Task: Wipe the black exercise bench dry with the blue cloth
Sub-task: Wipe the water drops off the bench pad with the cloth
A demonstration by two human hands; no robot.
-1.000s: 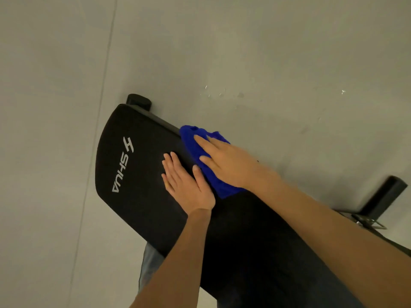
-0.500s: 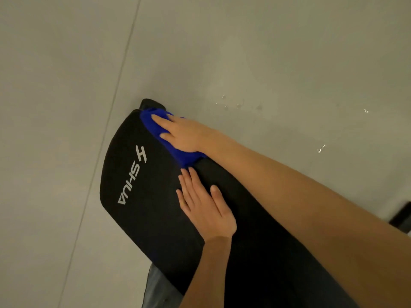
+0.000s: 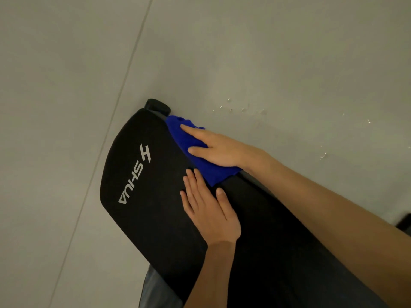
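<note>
The black exercise bench [image 3: 142, 196] with white SHUA lettering runs from the lower right up to a rounded end at upper left. The blue cloth [image 3: 189, 141] lies along the bench's far right edge near that end. My right hand [image 3: 220, 150] presses flat on the cloth with fingers stretched out toward the bench tip. My left hand [image 3: 211, 210] rests flat and empty on the bench top, just below the cloth, fingers together.
A black foot of the bench frame [image 3: 158, 106] sticks out past the rounded end. Water drops [image 3: 235, 108] glint on the grey floor to the right. A floor seam [image 3: 106, 134] runs diagonally at left. A dark frame part [image 3: 403, 222] shows at the right edge.
My right hand slid the cloth up the far edge to the bench's tip, then drew it back slightly toward me. My left hand stayed flat on the bench.
</note>
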